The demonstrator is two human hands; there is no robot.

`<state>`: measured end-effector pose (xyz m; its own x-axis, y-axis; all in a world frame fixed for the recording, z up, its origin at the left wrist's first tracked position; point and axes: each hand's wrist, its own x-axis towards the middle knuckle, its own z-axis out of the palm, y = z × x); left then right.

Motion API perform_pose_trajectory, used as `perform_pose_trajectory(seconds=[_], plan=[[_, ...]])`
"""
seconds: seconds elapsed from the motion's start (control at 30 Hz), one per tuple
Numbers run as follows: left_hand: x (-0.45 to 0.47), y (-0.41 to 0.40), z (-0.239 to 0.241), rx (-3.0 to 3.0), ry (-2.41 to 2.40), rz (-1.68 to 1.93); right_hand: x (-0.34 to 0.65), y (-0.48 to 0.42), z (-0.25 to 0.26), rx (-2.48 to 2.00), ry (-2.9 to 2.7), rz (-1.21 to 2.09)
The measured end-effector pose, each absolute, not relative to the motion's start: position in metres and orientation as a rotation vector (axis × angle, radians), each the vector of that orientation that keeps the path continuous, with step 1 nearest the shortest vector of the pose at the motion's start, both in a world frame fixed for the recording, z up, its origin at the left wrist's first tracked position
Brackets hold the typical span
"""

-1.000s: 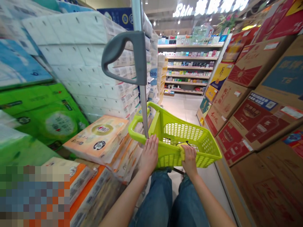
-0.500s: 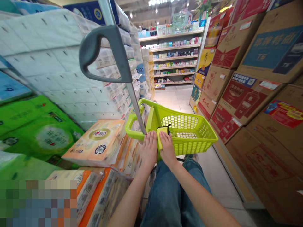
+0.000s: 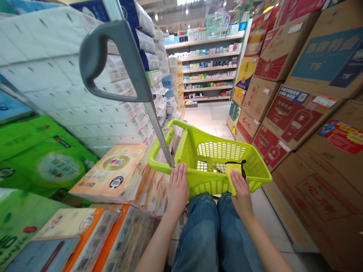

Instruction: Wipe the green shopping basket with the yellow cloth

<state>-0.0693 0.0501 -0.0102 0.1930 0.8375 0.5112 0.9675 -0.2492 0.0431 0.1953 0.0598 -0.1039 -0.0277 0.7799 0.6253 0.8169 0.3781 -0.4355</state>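
Observation:
A lime-green wheeled shopping basket (image 3: 219, 141) with lattice walls stands tilted across my knees. My left hand (image 3: 178, 183) lies at the near rim beside the foot of the metal pole, its fingers together and tips over the edge; its thumb is hidden. My right hand (image 3: 241, 189) presses a yellow cloth (image 3: 231, 177) with black edging against the near rim, toward the right end. A grey looped pull handle (image 3: 130, 60) rises on the pole at the upper left. Little shows inside the basket apart from its slotted floor.
Tissue packs (image 3: 109, 168) are stacked close on the left, with a phone-like flat object (image 3: 45, 255) on a lower pack. Cardboard cartons (image 3: 317, 124) line the right side. Shelves of small goods (image 3: 210, 68) stand beyond the tiled floor (image 3: 218, 124).
My right hand and the yellow cloth have slid right along the near rim, away from my left hand. The basket has shifted slightly nearer, and its handle has swung left.

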Motion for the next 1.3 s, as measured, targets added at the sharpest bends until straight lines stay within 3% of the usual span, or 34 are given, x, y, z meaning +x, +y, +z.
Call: perform_pose_trajectory(seconds=[0.13, 0.33, 0.77, 0.9, 1.1, 1.3], plan=[[-0.070, 0.050, -0.012, -2.195, -1.712, -0.669, 0.145, 0.063, -0.089, -1.398, -1.687, 0.062], [-0.073, 0.052, -0.014, -2.201, -1.670, -0.691, 0.041, 0.070, -0.047, -1.063, -1.819, 0.314], [-0.070, 0.051, -0.013, -2.200, -1.711, -0.699, 0.202, 0.058, -0.101, -1.317, -1.837, 0.110], [-0.069, 0.051, -0.014, -2.199, -1.710, -0.718, 0.157, 0.064, -0.089, -1.429, -1.652, 0.143], [-0.071, 0.053, -0.016, -2.182, -1.691, -0.737, 0.037, 0.072, -0.041, -1.107, -1.804, 0.379], [-0.069, 0.051, -0.015, -2.188, -1.729, -0.727, 0.090, 0.066, -0.053, -1.083, -1.955, 0.322]])
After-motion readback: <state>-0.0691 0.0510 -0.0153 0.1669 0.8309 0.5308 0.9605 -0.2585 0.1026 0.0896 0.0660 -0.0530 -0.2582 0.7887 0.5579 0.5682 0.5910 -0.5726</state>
